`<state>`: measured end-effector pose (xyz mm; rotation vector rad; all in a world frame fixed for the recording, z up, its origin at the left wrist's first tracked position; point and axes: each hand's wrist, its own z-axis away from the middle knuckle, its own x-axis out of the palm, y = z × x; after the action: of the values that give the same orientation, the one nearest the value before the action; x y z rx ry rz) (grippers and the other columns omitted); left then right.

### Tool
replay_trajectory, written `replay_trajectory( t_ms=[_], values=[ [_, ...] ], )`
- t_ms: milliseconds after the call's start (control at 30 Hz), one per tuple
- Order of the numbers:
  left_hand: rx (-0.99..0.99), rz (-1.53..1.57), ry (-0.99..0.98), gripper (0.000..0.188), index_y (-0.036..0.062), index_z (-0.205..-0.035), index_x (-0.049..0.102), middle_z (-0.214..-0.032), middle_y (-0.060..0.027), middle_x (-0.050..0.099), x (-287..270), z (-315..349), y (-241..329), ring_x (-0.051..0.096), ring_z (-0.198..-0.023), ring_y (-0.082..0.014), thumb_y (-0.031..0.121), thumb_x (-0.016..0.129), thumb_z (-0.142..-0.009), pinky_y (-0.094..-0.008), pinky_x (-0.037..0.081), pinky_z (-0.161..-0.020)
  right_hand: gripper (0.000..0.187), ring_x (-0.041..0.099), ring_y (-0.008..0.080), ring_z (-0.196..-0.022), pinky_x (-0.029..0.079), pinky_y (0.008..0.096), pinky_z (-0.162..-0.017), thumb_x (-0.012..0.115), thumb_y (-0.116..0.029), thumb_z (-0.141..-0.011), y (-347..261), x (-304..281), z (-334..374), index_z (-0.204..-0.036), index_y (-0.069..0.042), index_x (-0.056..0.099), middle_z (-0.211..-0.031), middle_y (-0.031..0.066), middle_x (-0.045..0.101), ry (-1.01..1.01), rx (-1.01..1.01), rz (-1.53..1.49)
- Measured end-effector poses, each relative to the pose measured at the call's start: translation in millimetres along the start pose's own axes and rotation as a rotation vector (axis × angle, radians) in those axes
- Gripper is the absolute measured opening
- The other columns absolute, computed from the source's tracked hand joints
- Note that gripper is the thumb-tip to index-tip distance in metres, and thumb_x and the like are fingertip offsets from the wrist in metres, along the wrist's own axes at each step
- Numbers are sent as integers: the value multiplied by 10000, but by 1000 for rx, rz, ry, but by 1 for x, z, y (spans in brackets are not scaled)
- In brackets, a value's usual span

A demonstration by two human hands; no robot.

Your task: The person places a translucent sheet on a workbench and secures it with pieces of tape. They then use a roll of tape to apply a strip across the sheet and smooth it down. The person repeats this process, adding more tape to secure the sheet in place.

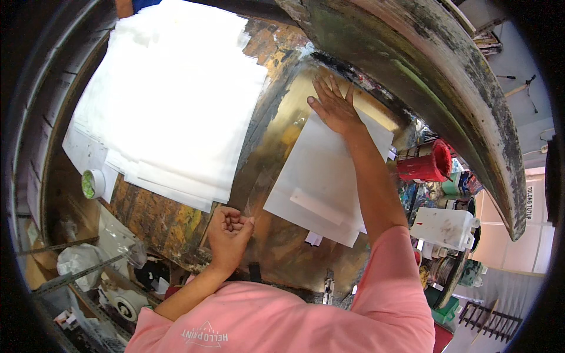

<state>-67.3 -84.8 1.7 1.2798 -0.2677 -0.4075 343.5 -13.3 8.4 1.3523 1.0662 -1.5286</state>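
Observation:
My right hand (pixel 336 107) is stretched out with its fingers spread, pressing flat at the far edge of a sheet of white translucent paper (pixel 323 170). The sheet lies aslant on a brownish, shiny work board (pixel 282 247), and a paler strip shows on its near part. My left hand (pixel 229 232) is half raised near the board's front left, fingers curled in and thumb against them. A faint clear sliver shows by its fingertips, but I cannot make out what it is. Left of it lies a large stack of white paper (pixel 182 100).
A heavy, paint-stained frame (pixel 424 76) looms over the board at the far right. Beside the board stand a red paint pot (pixel 425 162) and a white jerrycan (pixel 444 227). A cutter knife (pixel 328 286) lies at the front edge. A round tub with green contents (pixel 92 184) sits left.

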Motion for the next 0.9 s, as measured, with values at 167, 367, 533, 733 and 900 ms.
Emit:
replay_trajectory(
  t_ms=[167,367,533,733,900],
  values=[
    [-32,20,-9,297,25,-1091,499,-914,-61,649,1,0,6,636,-770,-69,-26,744,-932,-208,538,-684,788,-13,227,-1641,-79,639,-1286,191,-665,-1082,0,-6,-14,-1704,-185,139,-1779,-5,102,-72,56,85],
    [-41,27,-6,316,17,-1112,503,-911,-64,647,0,-1,4,623,-767,-73,-6,758,-926,-214,529,-685,842,83,296,-1635,-67,685,-1270,242,-714,-1056,5,0,-10,-1688,-158,212,-1763,34,184,35,-49,140],
    [-12,25,-15,330,16,-1123,494,-906,-72,653,0,-1,1,630,-781,-87,-4,758,-926,-220,530,-694,855,115,307,-1627,-71,741,-1238,361,-682,-1050,-2,12,16,-1661,-94,262,-1743,61,229,113,-205,221],
    [-34,70,-34,355,10,-1150,482,-902,-78,657,-2,-2,2,639,-782,-98,5,759,-928,-232,534,-698,898,156,327,-1616,-39,777,-1214,403,-692,-1029,-37,19,60,-1635,-38,293,-1727,131,247,140,-319,171],
    [-22,62,-43,368,2,-1151,477,-890,-87,665,-2,-3,0,651,-762,-107,18,765,-921,-244,542,-684,993,195,339,-1607,-18,777,-1209,376,-751,-1006,-68,13,93,-1623,21,282,-1713,194,256,112,-381,199]
  ],
)
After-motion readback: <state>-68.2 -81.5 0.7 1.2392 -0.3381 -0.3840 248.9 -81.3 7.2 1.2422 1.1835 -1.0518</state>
